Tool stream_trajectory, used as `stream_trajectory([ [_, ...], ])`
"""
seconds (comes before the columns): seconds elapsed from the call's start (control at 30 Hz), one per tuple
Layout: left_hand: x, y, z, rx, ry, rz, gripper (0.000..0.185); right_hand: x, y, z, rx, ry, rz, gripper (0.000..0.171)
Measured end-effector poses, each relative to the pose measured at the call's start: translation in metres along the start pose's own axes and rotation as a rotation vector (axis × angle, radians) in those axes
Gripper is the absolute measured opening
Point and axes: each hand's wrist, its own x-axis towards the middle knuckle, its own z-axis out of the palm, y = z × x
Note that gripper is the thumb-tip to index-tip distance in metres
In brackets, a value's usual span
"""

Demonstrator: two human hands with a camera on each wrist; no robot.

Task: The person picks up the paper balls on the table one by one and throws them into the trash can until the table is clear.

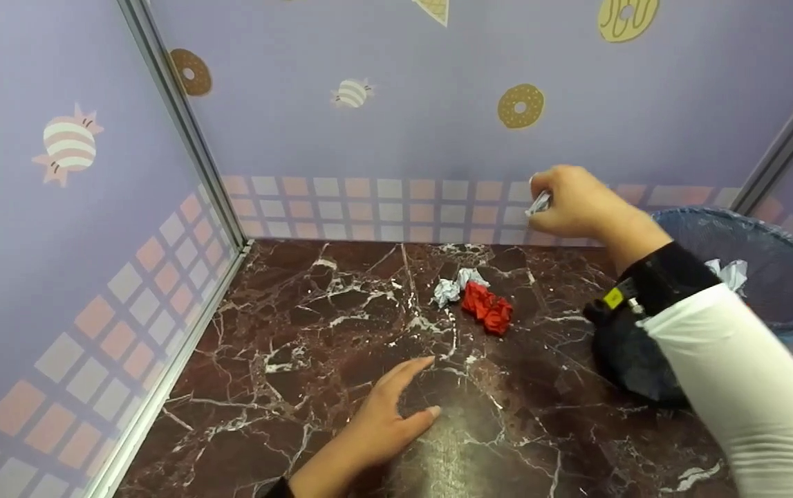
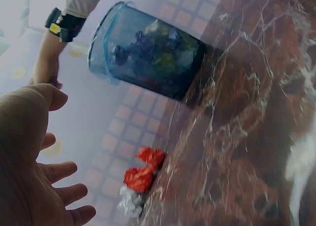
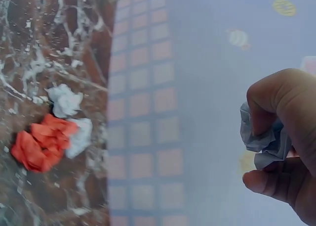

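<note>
My right hand (image 1: 576,204) is raised in front of the back wall and grips a crumpled white paper ball (image 3: 266,137) between thumb and curled fingers. Low over the marble surface, my left hand (image 1: 389,415) is spread with nothing in it, fingers apart in the left wrist view. Beyond its fingertips lie crumpled red paper (image 1: 487,308) and, touching it, two white paper balls (image 1: 446,292). A translucent blue bin (image 2: 148,48) with crumpled papers inside stands at the right, partly hidden behind my right forearm in the head view.
Purple patterned panels (image 1: 368,138) close off the back and both sides. A metal corner strip (image 1: 189,124) joins the left and back panels. Inside the bin, white paper (image 1: 731,275) shows near the rim. The dark red marble surface (image 1: 285,373) spreads around the papers.
</note>
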Motion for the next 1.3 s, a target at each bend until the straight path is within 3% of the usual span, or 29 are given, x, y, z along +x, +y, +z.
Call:
stream_trajectory([
  [0.23,0.011,0.02,0.019,-0.005,-0.047,0.032,0.073,-0.026,0.014,-0.051,-0.052,0.043,-0.022,0.014],
  [0.57,0.016,0.041,0.043,-0.02,-0.126,0.085,0.071,-0.081,0.073,-0.091,-0.064,-0.01,0.17,0.015],
  [0.73,0.017,0.043,0.052,-0.024,-0.146,0.133,0.072,-0.108,0.108,-0.098,-0.044,0.003,0.28,0.019],
  [0.93,0.018,0.043,0.059,-0.021,-0.172,0.138,0.073,-0.132,0.14,-0.096,-0.026,-0.007,0.369,0.03],
  [1.3,0.02,0.041,0.057,-0.013,-0.174,0.099,0.072,-0.141,0.153,-0.09,0.0,-0.076,0.399,0.036],
])
